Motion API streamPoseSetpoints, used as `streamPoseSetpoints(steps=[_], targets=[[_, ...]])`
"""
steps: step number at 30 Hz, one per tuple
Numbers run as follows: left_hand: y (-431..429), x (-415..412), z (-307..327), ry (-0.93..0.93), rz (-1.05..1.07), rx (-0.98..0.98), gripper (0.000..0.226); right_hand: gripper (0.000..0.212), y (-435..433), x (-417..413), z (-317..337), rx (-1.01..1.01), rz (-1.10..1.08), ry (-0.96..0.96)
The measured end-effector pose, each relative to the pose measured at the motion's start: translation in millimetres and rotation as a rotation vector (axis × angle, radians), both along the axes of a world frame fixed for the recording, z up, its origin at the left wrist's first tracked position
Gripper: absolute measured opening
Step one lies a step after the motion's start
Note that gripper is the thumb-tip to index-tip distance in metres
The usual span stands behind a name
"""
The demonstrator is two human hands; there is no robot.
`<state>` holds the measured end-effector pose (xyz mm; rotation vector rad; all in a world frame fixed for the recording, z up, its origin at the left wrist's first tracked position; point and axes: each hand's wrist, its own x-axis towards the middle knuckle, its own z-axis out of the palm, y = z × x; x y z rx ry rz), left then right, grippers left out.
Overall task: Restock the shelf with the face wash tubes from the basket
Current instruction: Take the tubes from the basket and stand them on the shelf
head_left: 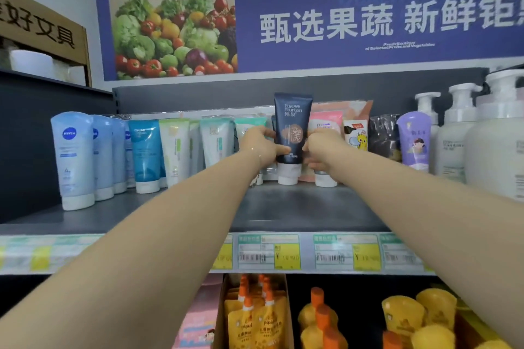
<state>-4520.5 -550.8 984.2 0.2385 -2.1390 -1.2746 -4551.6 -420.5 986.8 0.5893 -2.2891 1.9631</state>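
A dark navy face wash tube (292,127) with a white cap stands cap-down on the grey top shelf (283,207), near the back row. My left hand (259,146) grips its left side with the thumb across the front. My right hand (319,147) holds its right side, fingers curled round the edge. Left of it stand teal and white tubes (217,142), a blue tube (146,150) and pale blue Nivea tubes (74,159). A pink tube (324,122) stands just behind my right hand. The basket is out of view.
White pump bottles (496,133) and a purple tube (414,142) fill the shelf's right end. Price labels (286,255) line the shelf edge. Below sit orange-capped yellow pouches (255,320) in a carton. A vegetable banner (312,25) hangs above.
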Motion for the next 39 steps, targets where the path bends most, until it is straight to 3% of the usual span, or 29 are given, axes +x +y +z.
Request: streamPoseSetpoints(steps=[5, 9, 12, 18, 28, 30, 33, 34, 39], targets=[[-9.9, -25.6, -15.1, -0.031, 0.049, -0.028, 0.037, 0.03, -10.8, -16.4, -11.7, -0.024, -0.004, -0.094], [-12.0, -31.8, -21.7, -0.033, 0.042, -0.029, 0.041, 0.014, -13.7, -18.6, -16.7, -0.035, 0.04, -0.091], [-13.0, -33.0, -23.4, -0.037, 0.037, -0.031, 0.041, 0.014, -16.0, -20.8, -18.0, -0.028, 0.023, -0.073], [-14.4, -29.1, -24.9, -0.067, 0.018, -0.015, 0.037, 0.049, -25.7, -48.5, -26.8, 0.114, -0.003, -0.01], [-8.5, -23.0, -26.2, -0.112, -0.004, -0.083, 0.04, 0.066, -19.2, -22.1, -25.4, 0.2, 0.0, 0.02], [-6.7, -19.6, -24.9, -0.117, 0.01, -0.107, 0.04, 0.059, -15.5, -11.4, -22.2, 0.252, -0.033, 0.044], [-3.4, -9.3, -17.9, -0.113, 0.095, -0.18, 0.05, 0.015, -8.7, 1.8, -16.9, 0.336, -0.105, 0.179], [-3.3, -5.9, -15.0, -0.106, 0.123, -0.217, 0.052, 0.01, -6.4, 5.8, -15.1, 0.364, -0.119, 0.226], [1.1, 19.9, -7.9, -0.176, 0.158, -0.516, 0.023, 0.025, 8.1, 33.5, -9.4, 0.614, -0.139, 0.514]])
